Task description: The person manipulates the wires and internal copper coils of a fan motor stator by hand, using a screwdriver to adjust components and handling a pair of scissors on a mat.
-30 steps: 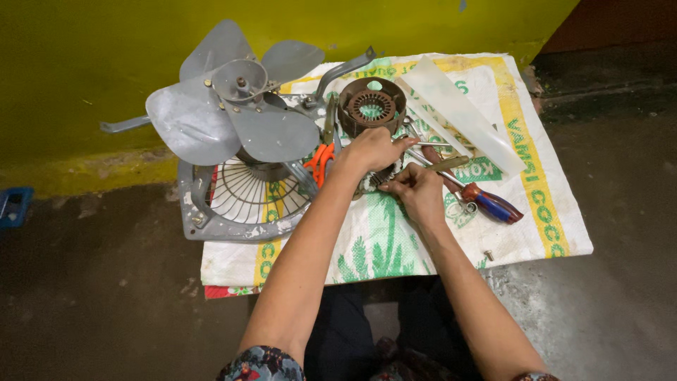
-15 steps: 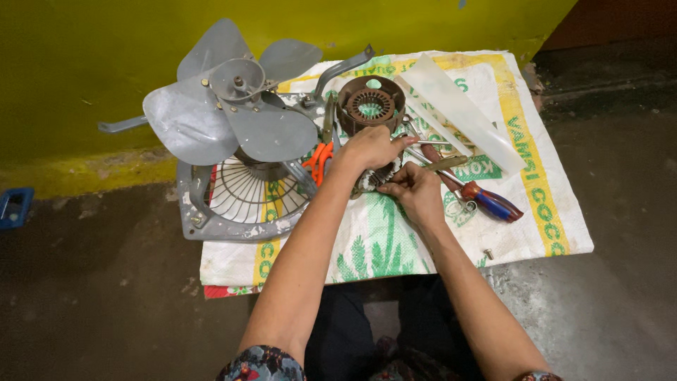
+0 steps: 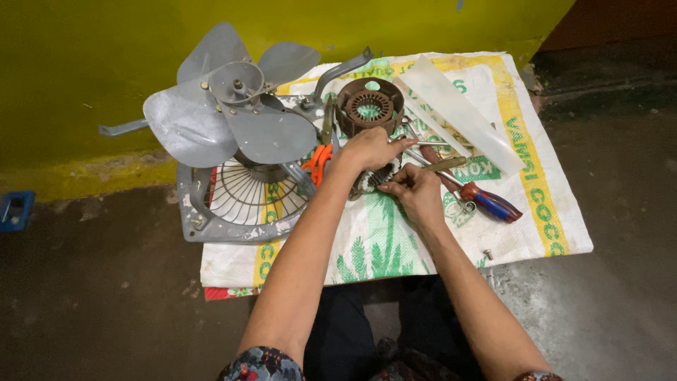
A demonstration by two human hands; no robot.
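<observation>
While both hands work at the middle of the woven sack, that sack serves as the landmark. Off its left edge, on the floor: small blue object. Overlapping the sack's left part: grey fan blade assembly sitting over a round wire guard. Orange-handled tool just right of the guard, on the sack, partly hidden by the left forearm. Near the sack's top centre: brown motor stator, ring face up. Left hand just below the stator, fingers curled down over a small metal motor part; part mostly covered, exact grip unclear. Right hand touches the same part from the right, fingers pinched closed on it. Part lies at the sack's centre, between both hands. Right of the hands: metal rods, then a screwdriver with red-and-blue handle. Pale plastic strip lies diagonal across the sack's upper right. Loose screw near the sack's lower right.
</observation>
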